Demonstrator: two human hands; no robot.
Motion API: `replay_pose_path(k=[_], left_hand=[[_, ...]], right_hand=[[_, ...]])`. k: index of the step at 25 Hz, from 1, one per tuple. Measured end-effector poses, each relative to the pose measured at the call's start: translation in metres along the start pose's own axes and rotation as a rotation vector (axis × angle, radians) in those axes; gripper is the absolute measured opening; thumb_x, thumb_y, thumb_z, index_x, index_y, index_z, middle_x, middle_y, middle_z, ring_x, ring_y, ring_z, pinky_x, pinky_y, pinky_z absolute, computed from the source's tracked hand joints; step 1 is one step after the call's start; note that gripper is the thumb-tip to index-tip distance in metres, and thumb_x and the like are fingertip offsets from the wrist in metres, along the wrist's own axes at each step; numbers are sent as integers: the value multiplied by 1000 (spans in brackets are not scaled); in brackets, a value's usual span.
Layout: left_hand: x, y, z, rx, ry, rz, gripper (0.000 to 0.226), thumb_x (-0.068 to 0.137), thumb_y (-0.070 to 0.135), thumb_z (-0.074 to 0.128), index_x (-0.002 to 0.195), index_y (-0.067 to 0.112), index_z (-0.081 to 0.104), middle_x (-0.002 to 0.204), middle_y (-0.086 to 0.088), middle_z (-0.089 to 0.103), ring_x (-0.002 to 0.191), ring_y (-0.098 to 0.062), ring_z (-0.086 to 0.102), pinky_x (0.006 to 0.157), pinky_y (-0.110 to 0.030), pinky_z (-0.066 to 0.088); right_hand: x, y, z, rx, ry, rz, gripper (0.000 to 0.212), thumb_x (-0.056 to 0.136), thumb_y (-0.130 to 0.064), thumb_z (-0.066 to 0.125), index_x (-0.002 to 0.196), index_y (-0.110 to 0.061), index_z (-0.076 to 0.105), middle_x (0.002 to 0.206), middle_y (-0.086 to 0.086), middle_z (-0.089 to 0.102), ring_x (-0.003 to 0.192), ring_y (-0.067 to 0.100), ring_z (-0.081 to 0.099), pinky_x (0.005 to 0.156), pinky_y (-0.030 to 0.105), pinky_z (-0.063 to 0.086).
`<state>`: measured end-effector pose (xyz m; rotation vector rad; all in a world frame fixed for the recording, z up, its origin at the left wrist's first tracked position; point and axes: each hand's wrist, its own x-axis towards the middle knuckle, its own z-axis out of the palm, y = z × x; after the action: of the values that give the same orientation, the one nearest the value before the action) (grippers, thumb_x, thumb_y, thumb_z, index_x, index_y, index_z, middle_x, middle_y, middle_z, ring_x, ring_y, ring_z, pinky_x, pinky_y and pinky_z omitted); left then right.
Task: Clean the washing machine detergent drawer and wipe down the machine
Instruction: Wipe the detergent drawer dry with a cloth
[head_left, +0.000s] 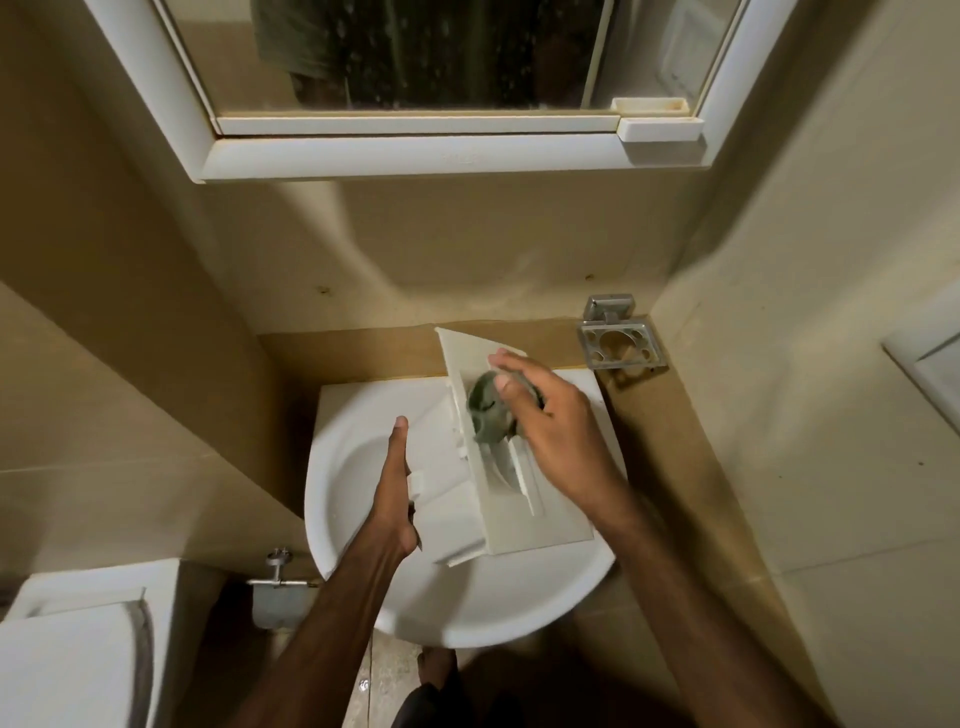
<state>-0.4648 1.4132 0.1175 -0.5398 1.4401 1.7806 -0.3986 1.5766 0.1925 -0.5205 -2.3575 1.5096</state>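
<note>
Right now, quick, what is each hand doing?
Left hand: holds the detergent drawer steady, fingers curled under its edge.
Right hand: grips a green scrub pad inside the drawer.

Nothing readable anywhere here, folks: no brand, label or number shows on the detergent drawer (511, 512) at centre. At twelve o'clock, the mirror frame (415, 156) carries only a faint embossed mark, too blurred to read.
</note>
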Motion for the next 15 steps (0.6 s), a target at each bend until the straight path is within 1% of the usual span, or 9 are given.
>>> replay_pose_path(k=[1, 3, 4, 5, 7, 9, 11, 13, 15], left_hand=[[-1, 1, 1, 29, 16, 6, 62, 83, 85, 53, 97, 31, 82, 103, -6, 81, 90, -29, 79, 85, -44, 59], [-2, 2, -4, 66, 24, 45, 73, 78, 88, 56, 110, 28, 80, 103, -8, 81, 91, -32, 79, 89, -51, 60], [2, 1, -10, 82, 71, 89, 77, 76, 89, 58, 114, 25, 78, 105, -10, 81, 94, -34, 78, 94, -56, 59], [4, 2, -14, 94, 89, 113, 77, 77, 87, 59, 114, 23, 78, 104, -11, 81, 96, -35, 78, 97, -58, 57], [1, 5, -17, 141, 92, 120, 72, 83, 82, 57, 111, 20, 78, 102, -11, 81, 93, -33, 79, 94, -54, 60], [-11, 9, -14, 136, 52, 112, 63, 90, 77, 52, 106, 23, 78, 98, -9, 82, 86, -28, 80, 79, -42, 62], [-17, 11, -12, 96, -19, 106, 52, 94, 72, 51, 102, 28, 78, 95, -4, 82, 79, -23, 80, 65, -33, 60], [-20, 11, -9, 59, -36, 114, 47, 95, 68, 53, 101, 30, 78, 96, -4, 82, 80, -23, 80, 63, -33, 61], [-23, 8, -4, 49, -41, 141, 52, 92, 71, 56, 111, 29, 79, 107, -8, 81, 93, -29, 79, 80, -44, 63]], right_hand=[[10, 12, 0, -27, 83, 76, 29, 107, -21, 56, 132, -23, 70, 133, -7, 69, 122, 8, 62, 105, 27, 51], [24, 31, -3, -116, 277, 214, 25, 105, -15, 55, 120, -21, 74, 115, -1, 75, 106, 22, 70, 93, 41, 59], [24, 38, -7, -85, 355, 281, 21, 105, -18, 55, 113, -20, 75, 105, 1, 75, 100, 26, 71, 86, 41, 60], [20, 42, -11, -48, 413, 329, 21, 107, -22, 54, 110, -18, 75, 98, 1, 73, 95, 27, 71, 80, 34, 59], [7, 44, -22, -16, 463, 380, 28, 109, -24, 50, 121, -13, 72, 104, 2, 71, 95, 19, 68, 79, 19, 52], [-10, 34, -30, 88, 502, 382, 36, 109, -22, 46, 139, -17, 64, 126, 3, 70, 100, 9, 66, 82, 18, 52], [-31, 10, -29, 119, 588, 284, 42, 105, -12, 51, 146, -17, 56, 131, 4, 65, 89, -3, 61, 71, 7, 48], [-50, -15, -23, -34, 733, 33, 44, 101, 0, 58, 144, -8, 57, 131, 5, 62, 101, -1, 60, 85, 3, 45], [-64, -29, -14, -276, 817, -270, 37, 99, 5, 59, 136, 0, 64, 129, 13, 64, 116, 14, 61, 101, 16, 46]])
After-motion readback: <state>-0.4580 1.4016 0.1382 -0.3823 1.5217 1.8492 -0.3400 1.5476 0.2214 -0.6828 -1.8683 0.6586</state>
